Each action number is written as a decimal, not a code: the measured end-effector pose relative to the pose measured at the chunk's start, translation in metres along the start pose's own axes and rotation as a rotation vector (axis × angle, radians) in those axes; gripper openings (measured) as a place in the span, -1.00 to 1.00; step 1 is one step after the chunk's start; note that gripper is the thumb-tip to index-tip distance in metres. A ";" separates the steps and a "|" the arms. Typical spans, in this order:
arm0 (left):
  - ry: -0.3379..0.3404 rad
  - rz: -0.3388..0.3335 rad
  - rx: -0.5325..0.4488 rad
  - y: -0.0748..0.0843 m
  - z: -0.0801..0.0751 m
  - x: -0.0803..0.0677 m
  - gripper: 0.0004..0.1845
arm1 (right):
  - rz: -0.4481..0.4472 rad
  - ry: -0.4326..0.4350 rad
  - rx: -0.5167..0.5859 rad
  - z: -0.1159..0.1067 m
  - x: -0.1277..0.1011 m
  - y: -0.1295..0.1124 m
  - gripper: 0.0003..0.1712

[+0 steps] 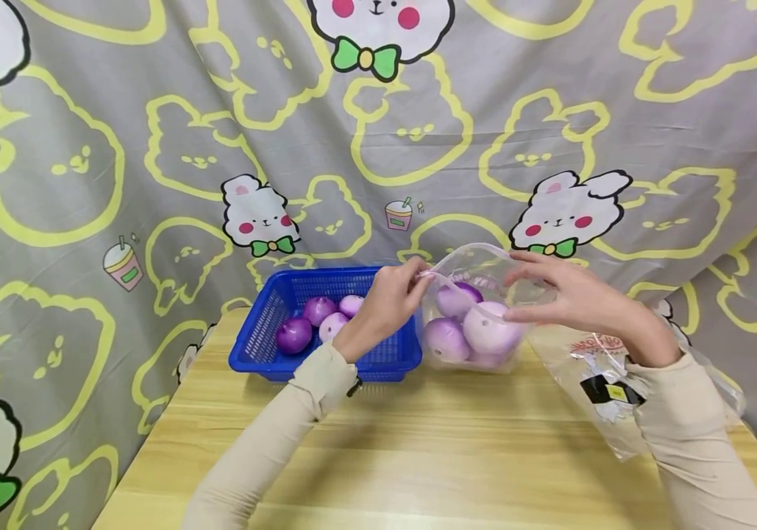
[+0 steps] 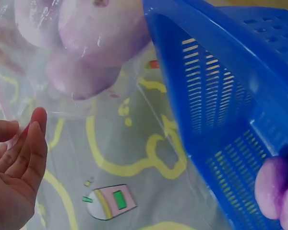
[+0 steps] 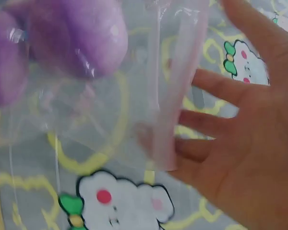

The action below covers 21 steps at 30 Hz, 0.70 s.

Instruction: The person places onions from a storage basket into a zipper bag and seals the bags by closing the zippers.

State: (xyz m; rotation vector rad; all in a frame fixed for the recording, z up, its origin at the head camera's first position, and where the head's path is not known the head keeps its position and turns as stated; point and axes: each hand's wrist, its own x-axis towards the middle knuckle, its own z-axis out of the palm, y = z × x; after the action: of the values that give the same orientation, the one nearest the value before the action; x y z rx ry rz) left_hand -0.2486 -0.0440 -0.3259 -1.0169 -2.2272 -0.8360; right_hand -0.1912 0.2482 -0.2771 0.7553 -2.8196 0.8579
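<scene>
A clear zip bag [image 1: 432, 313] with a pink-edged mouth stands on the table, and several purple onions [image 1: 447, 338] lie inside it. My left hand [image 1: 388, 298] pinches the left side of the bag's mouth between thumb and fingers. On the other side, my right hand [image 1: 573, 294] has its fingers and thumb spread apart at the bag's edge. The right wrist view shows those fingers fairly straight against the pink strip [image 3: 170, 129], some tips seen through the plastic. Left of the bag is a blue basket [image 1: 250, 320] holding several more onions [image 1: 294, 335], partly hidden by my left arm.
A printed clear plastic package [image 1: 593, 361] lies flat on the wooden table [image 1: 378, 456], partly under my right forearm. Behind the table hangs a grey curtain [image 1: 325, 154] with cartoon prints. The basket's right side stands close to the bag.
</scene>
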 end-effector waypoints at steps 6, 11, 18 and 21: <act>0.011 -0.054 0.096 -0.016 -0.006 0.001 -0.85 | 0.009 -0.095 -0.149 -0.008 -0.006 0.016 -0.69; 0.074 -0.079 0.029 -0.030 -0.018 0.009 -0.87 | -0.090 0.227 -0.235 -0.007 0.002 0.018 -0.94; 0.031 -0.087 -0.066 -0.024 -0.036 0.022 -0.87 | -0.156 0.397 -0.301 -0.015 0.009 0.005 -0.88; -0.042 -0.090 -0.051 -0.023 -0.033 0.014 -0.89 | -0.118 0.329 -0.296 -0.009 0.003 0.009 -0.93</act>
State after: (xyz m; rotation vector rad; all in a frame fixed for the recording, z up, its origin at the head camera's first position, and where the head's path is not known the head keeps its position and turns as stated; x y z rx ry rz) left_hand -0.2678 -0.0739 -0.3016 -0.9715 -2.3128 -0.9227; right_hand -0.1989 0.2582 -0.2738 0.6588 -2.5028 0.4791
